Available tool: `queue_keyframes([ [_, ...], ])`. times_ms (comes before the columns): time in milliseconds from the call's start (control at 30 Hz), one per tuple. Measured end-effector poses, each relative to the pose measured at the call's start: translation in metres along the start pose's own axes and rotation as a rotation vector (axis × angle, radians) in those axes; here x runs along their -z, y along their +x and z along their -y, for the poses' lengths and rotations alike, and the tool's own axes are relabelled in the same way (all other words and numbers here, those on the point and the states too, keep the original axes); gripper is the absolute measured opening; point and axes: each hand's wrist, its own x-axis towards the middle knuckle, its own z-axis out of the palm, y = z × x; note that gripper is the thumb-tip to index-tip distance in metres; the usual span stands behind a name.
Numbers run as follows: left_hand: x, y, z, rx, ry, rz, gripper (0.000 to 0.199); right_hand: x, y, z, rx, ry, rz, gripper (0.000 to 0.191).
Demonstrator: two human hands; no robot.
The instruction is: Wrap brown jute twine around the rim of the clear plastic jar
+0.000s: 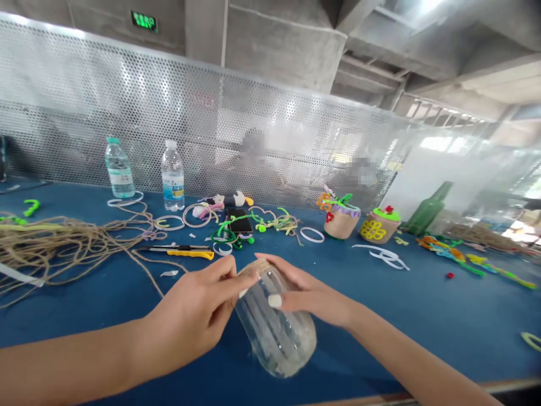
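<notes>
A clear glass jar (pixel 281 327) tilts over the blue table, its base toward me and its neck pointing away to the left. Brown jute twine (pixel 256 266) is wound around the neck. My right hand (pixel 302 287) grips the jar from the right, thumb on the near side and fingers over the far side. With its fingers pinched together, my left hand (pixel 203 304) is at the twine on the neck's left side. Its fingers partly hide what they pinch. A strand from the loose twine runs toward this hand.
A heap of loose twine (pixel 54 248) covers the left. Beyond the jar lie a yellow utility knife (pixel 190 252) and a phone (pixel 239 221). Two water bottles (pixel 173 180), twine-wrapped pots (pixel 342 221) and a green bottle (pixel 431 210) stand farther back, before a perforated metal screen (pixel 287 129).
</notes>
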Motion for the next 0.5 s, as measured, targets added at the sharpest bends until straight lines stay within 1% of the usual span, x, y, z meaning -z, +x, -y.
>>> queue_keyframes([
  [67,-0.009,0.002,0.006,0.088,-0.072,-0.031,0.039,0.011,0.009,0.001,-0.050,-0.088,0.064,0.062],
  [100,-0.013,0.002,0.008,0.127,-0.110,-0.050,0.038,0.015,0.010,0.004,-0.059,-0.158,0.074,0.059],
  [167,-0.021,0.001,0.009,0.175,-0.164,-0.073,0.040,0.016,0.006,0.014,-0.026,-0.360,0.009,0.058],
  [233,-0.025,-0.002,0.008,0.169,-0.166,-0.067,0.042,0.008,-0.005,0.026,0.051,-0.585,-0.123,0.064],
  [267,-0.026,-0.002,0.008,0.153,-0.151,-0.059,0.043,0.001,-0.011,0.030,0.074,-0.669,-0.147,0.069],
  [333,-0.026,-0.003,0.007,0.117,-0.102,-0.028,0.044,-0.014,-0.020,0.032,0.117,-0.765,-0.090,0.084],
  [367,-0.025,-0.003,0.007,0.099,-0.071,-0.003,0.045,-0.021,-0.023,0.030,0.135,-0.796,-0.091,0.093],
  [400,-0.024,-0.003,0.007,0.083,-0.039,0.029,0.047,-0.026,-0.025,0.027,0.149,-0.821,-0.107,0.098],
  [433,-0.023,-0.003,0.008,0.071,-0.008,0.060,0.049,-0.030,-0.025,0.023,0.154,-0.842,-0.133,0.099],
  [500,-0.022,-0.004,0.010,0.056,0.045,0.102,0.051,-0.034,-0.024,0.017,0.152,-0.874,-0.183,0.094],
])
